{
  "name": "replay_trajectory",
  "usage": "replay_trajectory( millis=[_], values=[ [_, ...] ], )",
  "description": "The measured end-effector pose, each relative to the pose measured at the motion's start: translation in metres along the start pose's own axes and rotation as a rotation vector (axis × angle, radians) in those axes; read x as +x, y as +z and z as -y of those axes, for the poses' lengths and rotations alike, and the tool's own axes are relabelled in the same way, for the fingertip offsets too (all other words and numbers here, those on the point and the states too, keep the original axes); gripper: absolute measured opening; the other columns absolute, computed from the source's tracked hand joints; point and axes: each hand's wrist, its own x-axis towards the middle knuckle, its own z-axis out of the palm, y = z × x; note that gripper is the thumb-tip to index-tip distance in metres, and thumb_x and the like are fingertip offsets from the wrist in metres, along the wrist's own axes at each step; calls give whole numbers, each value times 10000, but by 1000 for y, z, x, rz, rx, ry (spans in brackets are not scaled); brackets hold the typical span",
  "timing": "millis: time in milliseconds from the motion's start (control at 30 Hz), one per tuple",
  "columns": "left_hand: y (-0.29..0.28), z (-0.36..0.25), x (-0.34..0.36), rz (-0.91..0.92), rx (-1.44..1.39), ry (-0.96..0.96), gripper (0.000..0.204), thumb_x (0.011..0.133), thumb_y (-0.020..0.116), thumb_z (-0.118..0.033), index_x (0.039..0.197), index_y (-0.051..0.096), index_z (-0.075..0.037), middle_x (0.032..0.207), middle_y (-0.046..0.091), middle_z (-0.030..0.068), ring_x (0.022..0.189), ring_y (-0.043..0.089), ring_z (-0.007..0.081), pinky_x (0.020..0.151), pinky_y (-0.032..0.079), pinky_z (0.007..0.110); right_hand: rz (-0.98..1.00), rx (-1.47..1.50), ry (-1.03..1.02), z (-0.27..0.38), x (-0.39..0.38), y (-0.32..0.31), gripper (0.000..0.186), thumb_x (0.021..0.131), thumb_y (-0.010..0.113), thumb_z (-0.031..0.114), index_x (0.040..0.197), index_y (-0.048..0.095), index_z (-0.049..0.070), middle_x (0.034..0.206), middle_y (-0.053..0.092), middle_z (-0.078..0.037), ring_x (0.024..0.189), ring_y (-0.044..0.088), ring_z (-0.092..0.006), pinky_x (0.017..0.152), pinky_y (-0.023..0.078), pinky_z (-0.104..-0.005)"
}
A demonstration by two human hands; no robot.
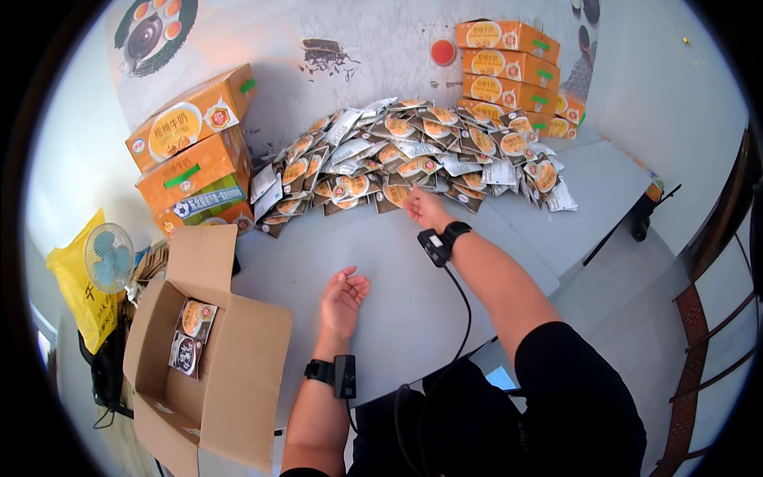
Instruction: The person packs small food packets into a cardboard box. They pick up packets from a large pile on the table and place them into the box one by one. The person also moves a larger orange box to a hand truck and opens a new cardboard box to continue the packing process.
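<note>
A large heap of flat sealed food packets (413,151) lies across the back of the table, brown fronts with an orange bowl picture mixed with silvery-white backs. At the heap's front edge my right hand (427,208) reaches in, its fingers closed at the edge of a brown packet (392,197). Nearer to me, my left hand (344,300) hovers over the table with loosely curled, parted fingers and nothing in it. Left of it stands an open cardboard box (242,370) with a bowl-picture packet (196,319) and a dark brown packet (185,353) inside.
Orange cartons are stacked at the back left (187,127) and back right (509,67). Beside the box are a small fan (110,256) and a yellow bag (77,298). The grey table (389,294) ends near my body. Cables hang from both wrist devices.
</note>
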Motion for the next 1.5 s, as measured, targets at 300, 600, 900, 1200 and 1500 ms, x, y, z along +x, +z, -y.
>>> replay_trajectory(
  millis=[300,600,900,1200,1500],
  values=[
    [-10,-4,0,-2,-75,-19,314,909,465,-251,1090,509,1,885,605,106,847,581,219,793,465,324,-141,-152,-180,-4,42,23,311,915,494,347,814,520,55,754,601,-45,644,602,-125,479,438,-236],
    [-19,-7,6,52,-136,-42,362,912,441,-304,1108,508,-7,932,598,128,905,574,247,813,471,354,-83,84,-439,-25,-66,55,214,858,567,206,706,501,70,699,508,-19,650,512,-126,679,490,-290],
    [-16,-16,-4,144,-297,-224,627,906,379,-508,1224,413,31,1251,469,192,1180,452,305,993,362,437,472,153,-60,-30,-151,37,89,835,535,167,780,538,97,793,587,-10,732,579,-127,637,487,-284],
    [6,-9,-12,51,82,-242,557,923,398,-461,1198,453,21,1145,563,150,1042,567,213,879,462,322,578,-76,-15,-55,-148,31,171,850,554,196,719,464,135,710,493,47,642,505,-55,542,411,-207],
    [-18,-1,5,-252,166,74,346,920,485,-295,1056,502,23,992,602,130,847,626,180,717,524,290,740,-349,61,-57,-155,45,267,897,532,371,890,513,104,828,547,17,729,558,-68,573,462,-205]
  ],
)
